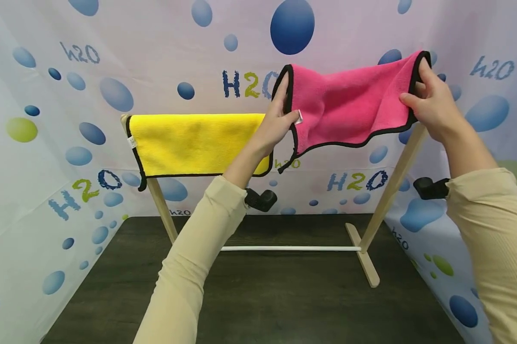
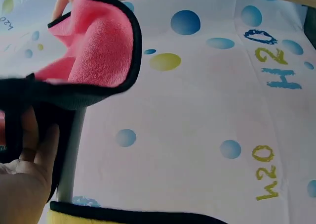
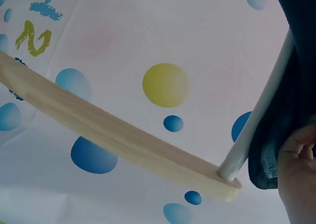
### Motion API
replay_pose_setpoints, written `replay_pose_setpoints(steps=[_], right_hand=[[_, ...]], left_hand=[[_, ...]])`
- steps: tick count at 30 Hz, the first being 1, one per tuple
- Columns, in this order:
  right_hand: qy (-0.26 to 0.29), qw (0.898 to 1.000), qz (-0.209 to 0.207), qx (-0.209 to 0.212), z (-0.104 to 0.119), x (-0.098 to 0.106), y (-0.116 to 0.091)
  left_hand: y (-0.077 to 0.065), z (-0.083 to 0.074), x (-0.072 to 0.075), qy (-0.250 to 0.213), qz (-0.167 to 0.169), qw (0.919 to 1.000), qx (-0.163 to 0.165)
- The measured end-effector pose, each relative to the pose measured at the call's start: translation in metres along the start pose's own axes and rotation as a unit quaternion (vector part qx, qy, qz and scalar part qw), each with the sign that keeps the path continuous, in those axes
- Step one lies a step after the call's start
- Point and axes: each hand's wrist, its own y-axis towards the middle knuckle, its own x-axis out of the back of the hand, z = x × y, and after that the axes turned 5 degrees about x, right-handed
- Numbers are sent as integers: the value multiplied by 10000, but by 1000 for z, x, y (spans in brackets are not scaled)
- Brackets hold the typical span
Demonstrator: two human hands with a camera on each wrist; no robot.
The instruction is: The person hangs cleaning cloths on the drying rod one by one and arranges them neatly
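Both hands hold a pink towel [image 1: 353, 105] with black edging, stretched between them at the right of the head view. My left hand [image 1: 272, 126] pinches its left end, thumb in front beside a small white tag [image 1: 300, 117]. At the other end, my right hand [image 1: 438, 105] grips the black-edged side between thumb and fingers. The towel's lower edge hangs in a wavy line, with a cord loop at the lower left corner. In the right wrist view, the towel's dark underside [image 3: 266, 162] hangs beside the white rail [image 3: 259, 112].
A yellow towel [image 1: 189, 143] with black edging hangs over the left part of the rack. Wooden posts [image 1: 393, 184] and a white lower bar [image 1: 288, 248] form the rack, standing on a dark table [image 1: 284, 296]. Behind is a bubble-printed curtain [image 1: 155, 57].
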Motion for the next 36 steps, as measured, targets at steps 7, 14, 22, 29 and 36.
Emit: replay_pose_setpoints(steps=[7,14,22,29,36], right_hand=[[235,9988,-64,424,-3,0,0],[243,9990,-58,374,-5,1,-2],[1635,9824,-243,866,-3,-6,3],[2240,9729,-99,567,-11,-5,1],[2307,9725,45,-309,-25,12,-11]], left_hand=[[16,-5,-3,119,-85,9991,-395],[18,-2,1,123,-91,9998,-138],[25,-6,1,250,-179,9993,-222],[19,-4,0,-73,-285,9995,-92],[4,2,1,-97,-766,9965,333]])
